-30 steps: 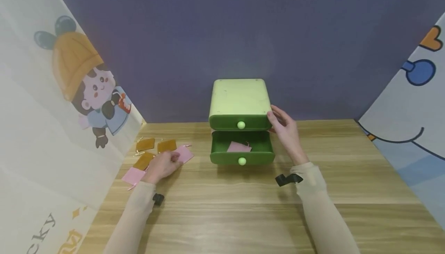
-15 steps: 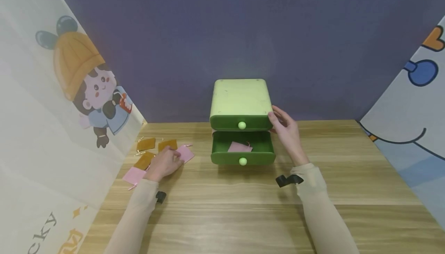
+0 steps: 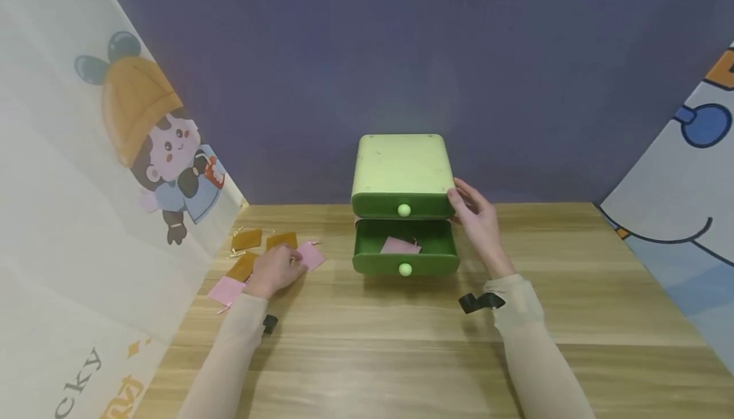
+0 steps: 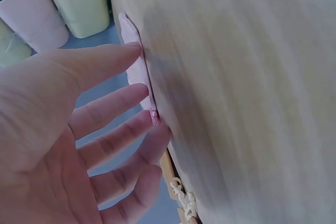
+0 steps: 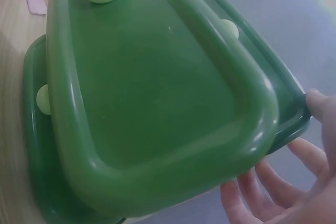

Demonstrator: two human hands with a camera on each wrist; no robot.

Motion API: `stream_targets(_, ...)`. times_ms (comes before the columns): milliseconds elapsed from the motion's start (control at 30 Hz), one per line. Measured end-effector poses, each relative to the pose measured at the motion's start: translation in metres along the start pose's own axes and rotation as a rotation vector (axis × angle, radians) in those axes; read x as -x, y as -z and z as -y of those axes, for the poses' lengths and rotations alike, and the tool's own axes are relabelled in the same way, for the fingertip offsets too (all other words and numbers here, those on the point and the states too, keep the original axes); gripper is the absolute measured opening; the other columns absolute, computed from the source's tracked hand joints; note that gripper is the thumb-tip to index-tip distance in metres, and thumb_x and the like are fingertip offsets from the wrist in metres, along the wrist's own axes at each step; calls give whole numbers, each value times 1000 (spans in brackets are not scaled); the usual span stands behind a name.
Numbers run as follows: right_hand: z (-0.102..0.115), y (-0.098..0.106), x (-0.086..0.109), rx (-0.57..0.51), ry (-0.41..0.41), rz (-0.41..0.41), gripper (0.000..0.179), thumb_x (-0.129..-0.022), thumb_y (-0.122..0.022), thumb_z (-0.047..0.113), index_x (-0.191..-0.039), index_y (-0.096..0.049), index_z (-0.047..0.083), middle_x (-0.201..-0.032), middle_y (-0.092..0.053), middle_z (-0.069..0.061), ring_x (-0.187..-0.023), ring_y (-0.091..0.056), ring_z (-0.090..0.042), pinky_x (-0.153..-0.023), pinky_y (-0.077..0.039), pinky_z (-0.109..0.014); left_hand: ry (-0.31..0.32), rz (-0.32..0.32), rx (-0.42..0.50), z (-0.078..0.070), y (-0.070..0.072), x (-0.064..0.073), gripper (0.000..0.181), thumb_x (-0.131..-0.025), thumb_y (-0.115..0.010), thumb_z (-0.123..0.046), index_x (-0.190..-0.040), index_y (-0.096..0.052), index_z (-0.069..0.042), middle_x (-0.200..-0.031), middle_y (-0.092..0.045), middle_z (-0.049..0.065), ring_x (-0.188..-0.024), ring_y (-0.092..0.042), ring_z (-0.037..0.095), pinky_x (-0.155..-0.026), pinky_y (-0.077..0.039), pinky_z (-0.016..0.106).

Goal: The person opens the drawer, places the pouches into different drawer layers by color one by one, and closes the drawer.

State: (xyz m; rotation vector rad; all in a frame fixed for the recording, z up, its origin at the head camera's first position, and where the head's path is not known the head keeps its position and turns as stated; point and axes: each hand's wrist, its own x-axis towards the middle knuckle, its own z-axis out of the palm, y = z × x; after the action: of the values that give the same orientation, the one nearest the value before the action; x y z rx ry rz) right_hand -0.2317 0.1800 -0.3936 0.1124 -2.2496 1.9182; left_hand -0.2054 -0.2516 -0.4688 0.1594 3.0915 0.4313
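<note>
Currently touching a pink pouch [image 3: 312, 255] on the desk [image 3: 367, 355], in from its left edge, with the spread thumb and fingers of the left hand [image 3: 276, 270]. Toward the left edge: three mustard pouches [image 3: 246, 239], a second pink pouch [image 3: 226, 290]. Touching a green drawer cabinet [image 3: 404, 164] by the far edge's middle with the right hand [image 3: 480, 227], fingers spread. Seen inside its pulled-out drawer [image 3: 375, 265]: a third pink pouch [image 3: 399, 246].
</note>
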Motion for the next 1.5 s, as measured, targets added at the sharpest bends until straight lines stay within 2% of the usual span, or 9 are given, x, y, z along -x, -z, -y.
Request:
stream_targets(300, -1, 0, 0, -10, 12, 1, 64, -108, -60, 47, -162, -45, 17, -164, -49, -16, -136, -59, -36, -89, -58, -16, 24, 0, 12, 0, -2, -1, 30, -95, -78, -30, -116, -82, -10, -124, -77, 15, -109, -73, 37, -83, -59, 60)
stream_targets(533, -1, 0, 0, -5, 8, 4, 64, -108, -60, 48, -163, -45, 18, -165, -48, -16, -140, -57, -38, -96, -60, -27, 30, -17, 57, 2, -4, -1, 24, -96, -78, -27, -111, -83, -10, -119, -79, 14, -108, -74, 37, -86, -59, 59)
stream_targets(767, -1, 1, -1, -6, 3, 6, 64, -108, -60, 48, -163, -45, 18, -165, -47, -16, -140, -57, -38, -97, -60, -29, 25, -40, 69, 4, -6, -1, 23, -96, -77, -25, -110, -83, -8, -119, -79, 17, -110, -74, 41, -89, -58, 61)
stream_targets(1067, 0, 2, 0, 6, 7, 14, 64, -107, -60, 49, -163, -46, 20, -165, -48, -15, -137, -59, -36, -99, -60, -33, 26, -63, 7, 0, -6, 5, 21, -97, -77, -31, -108, -84, -15, -113, -81, 12, -101, -75, 40, -79, -59, 57)
stream_targets(1300, 0, 3, 1, 18, 5, 16, 64, -107, -60, 50, -163, -45, 22, -164, -49, -13, -128, -62, -23, -97, -60, -29, 40, -79, 15, -1, -3, 9, 21, -98, -75, -34, -108, -83, -18, -109, -81, 9, -91, -73, 33, -73, -56, 53)
stream_targets(1500, 1, 2, 1, 19, -7, 16, 64, -107, -60, 51, -163, -45, 23, -165, -48, -13, -135, -60, -32, -95, -60, -25, 39, -117, 38, -1, 0, 12, 25, -100, -73, -39, -111, -84, -20, -108, -82, 7, -80, -69, 26, -66, -53, 47)
